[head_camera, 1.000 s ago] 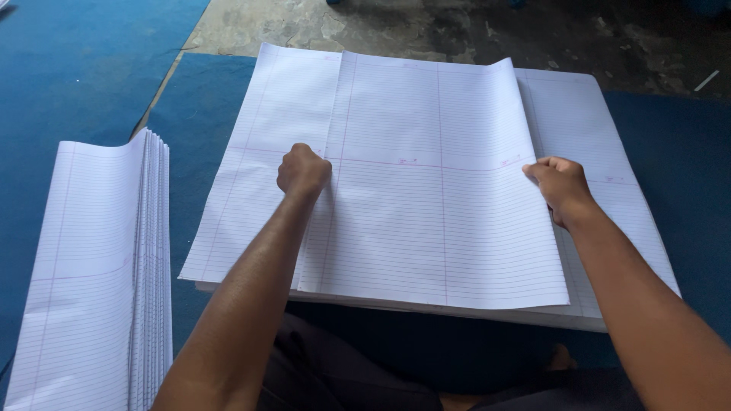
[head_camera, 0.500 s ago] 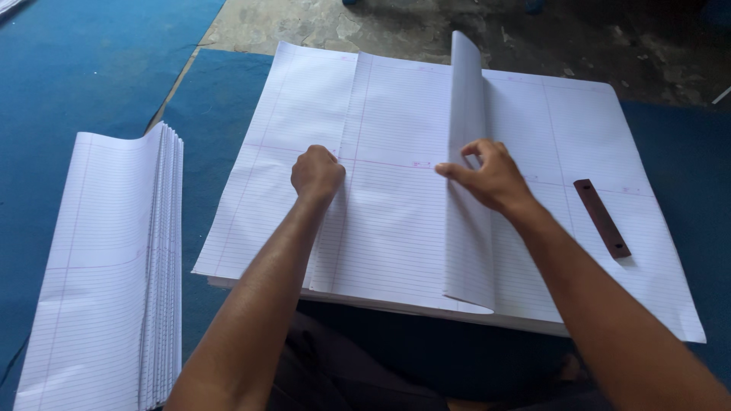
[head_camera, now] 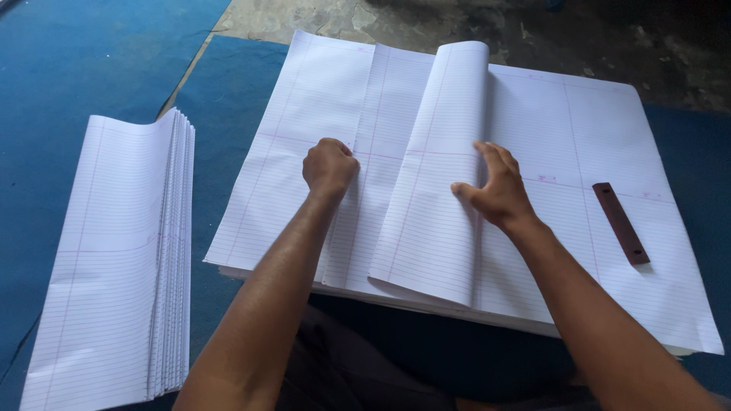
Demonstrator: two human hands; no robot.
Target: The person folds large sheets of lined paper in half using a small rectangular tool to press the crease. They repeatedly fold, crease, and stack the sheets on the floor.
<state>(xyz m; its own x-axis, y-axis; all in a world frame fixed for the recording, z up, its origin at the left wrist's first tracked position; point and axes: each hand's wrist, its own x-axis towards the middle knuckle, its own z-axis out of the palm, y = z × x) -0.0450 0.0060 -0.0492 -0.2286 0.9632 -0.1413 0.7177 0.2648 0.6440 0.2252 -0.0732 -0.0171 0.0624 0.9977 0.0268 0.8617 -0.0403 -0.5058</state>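
From the head camera, looking straight down: a broad stack of ruled sheets (head_camera: 609,152) lies flat on the blue mat (head_camera: 91,61), and its top sheet (head_camera: 434,198) is curling over from the right, its folded edge arching up in a soft roll along the middle of the stack. That paper looks thin and light, limp enough to sag under its own weight, easy to crease and easy to slide on the sheet beneath, so I'd judge it best taken at the edge or pressed flat with a palm rather than pinched hard. The left hand (head_camera: 330,166) is curled into a loose fist, knuckles down on the left half of the sheet, pinning it and grasping nothing. The right hand (head_camera: 495,190) is spread, fingers (head_camera: 499,156) reaching up against the rolled fold, thumb out to the left, palm pressing the turned-over flap down; nothing is clasped in it either. Both forearms come in from the bottom of the picture, the left nearly straight, the right angled inward from the lower right. A dark brown flat bar (head_camera: 620,222) lies on the stack to the right of that hand, apart from it. Well off to the left, a second pile of folded ruled sheets (head_camera: 114,266) rests on the mat, its edges fanned.
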